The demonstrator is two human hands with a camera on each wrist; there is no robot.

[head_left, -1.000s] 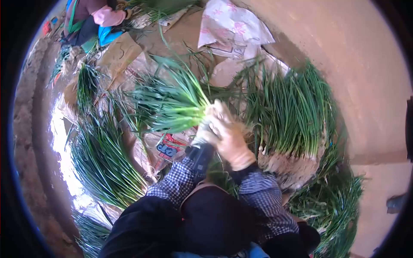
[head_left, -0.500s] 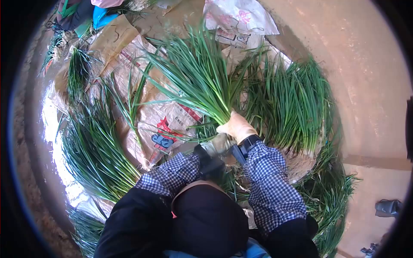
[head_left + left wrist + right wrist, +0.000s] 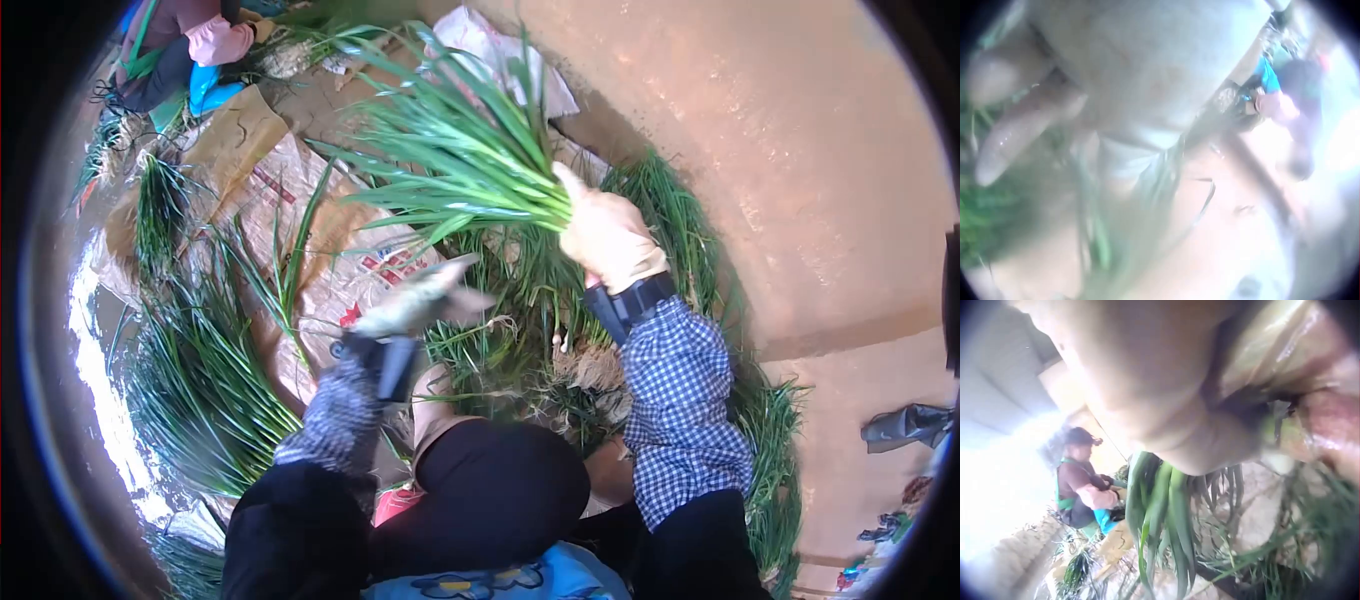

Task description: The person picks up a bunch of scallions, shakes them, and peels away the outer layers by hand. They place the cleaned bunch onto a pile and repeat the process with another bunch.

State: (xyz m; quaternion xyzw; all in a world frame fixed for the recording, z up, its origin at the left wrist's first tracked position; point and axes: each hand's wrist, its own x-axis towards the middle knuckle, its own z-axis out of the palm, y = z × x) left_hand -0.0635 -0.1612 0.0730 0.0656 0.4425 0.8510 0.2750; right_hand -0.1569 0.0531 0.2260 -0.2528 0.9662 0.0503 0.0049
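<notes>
Closest in, the person's left hand (image 3: 415,300) hangs blurred over a printed woven sack (image 3: 310,210) on the ground. Its grip is slack, and the left wrist view shows a finger (image 3: 1007,140) stretched out straight. Just beyond, the gloved right hand (image 3: 605,238) is raised, its grip wrapped tight round the stalk end of a bunch of green onions (image 3: 460,165). The leaves fan up and to the left, clear of the ground. More green onions lie in a heap (image 3: 200,370) left of the sack and in another (image 3: 680,220) below the right hand. Farthest off, a second person (image 3: 185,50) crouches beside scattered greens.
</notes>
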